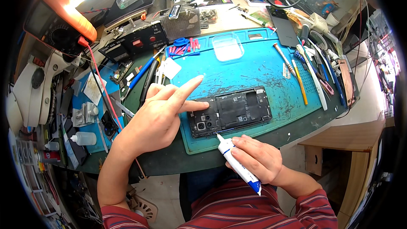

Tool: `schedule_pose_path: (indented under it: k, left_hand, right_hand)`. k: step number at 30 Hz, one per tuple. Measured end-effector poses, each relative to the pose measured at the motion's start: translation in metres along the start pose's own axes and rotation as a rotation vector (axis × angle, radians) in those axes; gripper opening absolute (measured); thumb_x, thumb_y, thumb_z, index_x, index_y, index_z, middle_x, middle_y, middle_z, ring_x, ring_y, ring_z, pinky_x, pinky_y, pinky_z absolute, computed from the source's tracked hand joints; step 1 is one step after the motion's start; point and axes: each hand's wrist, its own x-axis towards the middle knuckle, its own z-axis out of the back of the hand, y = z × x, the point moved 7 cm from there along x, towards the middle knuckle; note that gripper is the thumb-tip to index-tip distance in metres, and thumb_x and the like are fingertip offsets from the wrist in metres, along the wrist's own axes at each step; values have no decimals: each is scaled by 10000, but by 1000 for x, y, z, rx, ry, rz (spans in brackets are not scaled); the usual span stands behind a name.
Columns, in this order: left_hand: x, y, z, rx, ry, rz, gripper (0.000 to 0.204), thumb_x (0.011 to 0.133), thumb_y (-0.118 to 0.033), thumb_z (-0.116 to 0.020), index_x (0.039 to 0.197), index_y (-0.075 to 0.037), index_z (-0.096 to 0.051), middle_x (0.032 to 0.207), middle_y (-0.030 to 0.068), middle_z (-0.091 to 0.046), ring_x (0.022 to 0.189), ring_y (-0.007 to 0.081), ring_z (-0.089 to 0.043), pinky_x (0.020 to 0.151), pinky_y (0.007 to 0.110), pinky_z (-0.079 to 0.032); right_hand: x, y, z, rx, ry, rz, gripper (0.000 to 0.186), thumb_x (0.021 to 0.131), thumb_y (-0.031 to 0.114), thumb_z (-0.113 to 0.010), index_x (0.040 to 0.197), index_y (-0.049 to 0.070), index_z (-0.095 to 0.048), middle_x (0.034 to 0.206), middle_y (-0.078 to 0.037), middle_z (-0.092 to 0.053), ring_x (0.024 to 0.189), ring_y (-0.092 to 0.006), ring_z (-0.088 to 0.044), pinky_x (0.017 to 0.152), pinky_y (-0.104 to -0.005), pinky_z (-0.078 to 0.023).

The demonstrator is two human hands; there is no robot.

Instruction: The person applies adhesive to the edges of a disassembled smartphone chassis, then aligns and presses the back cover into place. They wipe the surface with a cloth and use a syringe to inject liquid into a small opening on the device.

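An opened phone (239,109) lies on the blue mat (271,74), its black inner side up and its camera end to the left. The left hand (157,114) comes in over that end with its fingers apart: one points out over the mat beyond the phone, another reaches across the phone near the cameras, and the rest are curled. Whether that reaching finger presses down or only hovers, I cannot tell. The right hand (256,159) is clamped on a white tube (237,163) with a blue tail, tilted so that its narrow nozzle (218,136) meets the phone's near long edge, just beside the cameras; whether anything flows from it is too small to tell. Beyond the phone, a clear box (228,47) sits on the mat near its far edge, with pink clips (196,43) to its left. To the right of the phone lie a screwdriver (284,60) and a yellow tool (300,84), both roughly pointing toward the person. On the left side of the bench stands an orange-cased meter (59,29), and a small white bottle (85,138) lies on its side nearer the person.
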Motion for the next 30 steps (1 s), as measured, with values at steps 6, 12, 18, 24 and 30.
schedule_pose_path:
  k: [6, 12, 18, 24, 30]
  left_hand:
    - [0, 1, 0, -2, 3, 4, 755, 817, 110, -496, 1553, -25, -395, 1207, -24, -766, 1018, 212, -568, 1012, 350, -342]
    - [0, 0, 0, 0, 6, 4, 746, 824, 103, -495, 1553, -22, -394, 1208, -27, -766, 1025, 211, -564, 1017, 352, -341]
    - [1, 0, 0, 9, 5, 2, 745, 824, 98, -498, 1552, -18, -391, 1208, -28, -766, 1025, 210, -557, 1016, 352, -340]
    - [1, 1, 0, 6, 11, 8, 750, 822, 103, -496, 1554, -22, -390, 1206, -25, -767, 993, 208, -572, 989, 350, -344]
    - [1, 0, 0, 11, 2, 3, 756, 820, 107, -494, 1557, -24, -383, 1204, -16, -768, 962, 209, -581, 979, 347, -344]
  right_hand:
    - [0, 0, 0, -18, -11, 8, 332, 842, 152, -830, 1103, -26, -727, 1043, -177, -741, 882, -272, -758, 786, -354, -657]
    - [-2, -4, 5, -2, -7, -19, 331, 841, 153, -830, 1102, -22, -729, 1044, -179, -741, 886, -270, -756, 784, -357, -658]
    - [-1, -4, 4, 9, -13, -1, 342, 833, 155, -838, 1105, -19, -729, 1051, -179, -741, 893, -269, -756, 791, -358, -658]
    - [-2, -4, 3, 7, -9, -1, 349, 828, 153, -842, 1106, -23, -727, 1052, -179, -741, 894, -269, -756, 803, -364, -659]
    - [-2, -5, 5, -3, -10, -5, 344, 831, 156, -840, 1102, -23, -727, 1042, -176, -743, 890, -268, -756, 801, -365, -659]
